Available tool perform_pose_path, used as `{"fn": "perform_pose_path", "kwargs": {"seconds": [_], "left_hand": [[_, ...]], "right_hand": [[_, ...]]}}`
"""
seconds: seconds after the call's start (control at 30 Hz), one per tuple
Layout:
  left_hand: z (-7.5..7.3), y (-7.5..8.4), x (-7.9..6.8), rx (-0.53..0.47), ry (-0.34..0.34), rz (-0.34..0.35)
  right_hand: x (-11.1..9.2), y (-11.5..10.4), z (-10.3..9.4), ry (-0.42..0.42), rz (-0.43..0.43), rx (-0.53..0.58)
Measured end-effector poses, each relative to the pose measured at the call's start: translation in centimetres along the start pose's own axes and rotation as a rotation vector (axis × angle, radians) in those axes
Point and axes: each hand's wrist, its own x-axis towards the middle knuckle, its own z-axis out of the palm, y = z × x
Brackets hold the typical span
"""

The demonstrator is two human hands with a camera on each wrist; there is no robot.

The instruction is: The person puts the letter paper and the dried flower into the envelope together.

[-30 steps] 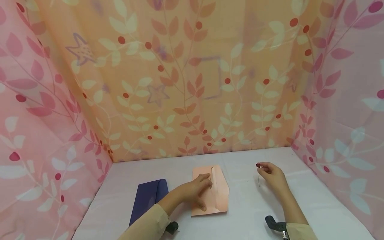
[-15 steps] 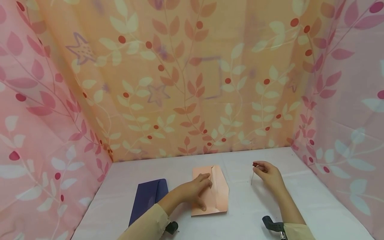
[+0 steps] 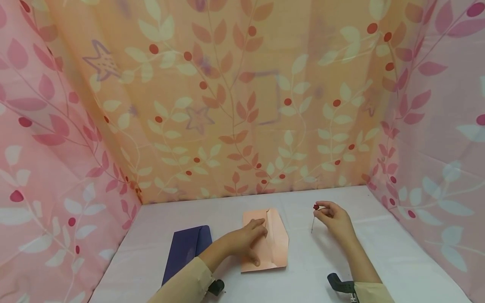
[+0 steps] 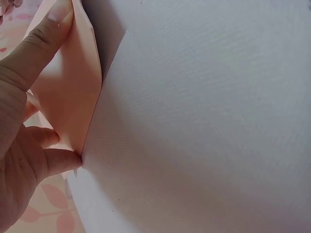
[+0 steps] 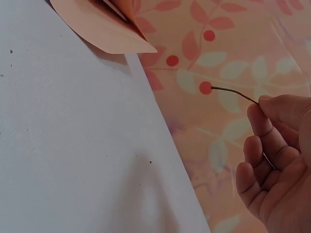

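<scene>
My left hand point(image 3: 248, 242) rests on a peach envelope point(image 3: 279, 244), thumb and fingers spread across it. Its long flap lies unfolded to the right. In the left wrist view, the thumb point(image 4: 41, 46) presses on the peach paper point(image 4: 73, 92), and fingertips touch its lower edge. To the right of the envelope, above the table, my right hand point(image 3: 335, 219) pinches a small red flower-like piece point(image 3: 316, 207) with a thin stem hanging down. The right wrist view shows the thin stem point(image 5: 235, 91) beyond the pinching fingertips; the red head is hidden there.
A dark blue envelope point(image 3: 183, 252) lies left of the peach one, partly under the left forearm. The white tabletop point(image 3: 295, 286) is bounded by patterned curtains point(image 3: 235, 126) at the back and sides. Dark wrist-mounted devices show by both sleeves.
My right hand has moved a little to the left, toward the peach envelope, carrying the red piece with its stem. The left hand and both envelopes have stayed in place.
</scene>
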Motion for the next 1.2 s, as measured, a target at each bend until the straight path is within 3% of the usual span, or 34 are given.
{"fn": "perform_pose_path", "kwargs": {"seconds": [0.5,0.8,1.2], "left_hand": [[-0.1,-0.1,0.2,0.029,0.007,0.027],[-0.1,-0.3,0.1,-0.02,0.005,0.029],[0.1,-0.8,0.0,-0.046,0.02,0.037]], "right_hand": [[-0.1,-0.9,1.9,-0.018,-0.023,-0.012],[-0.4,-1.8,3.6,-0.061,-0.028,0.025],[-0.5,-3.4,6.9,-0.096,0.068,0.111]]}}
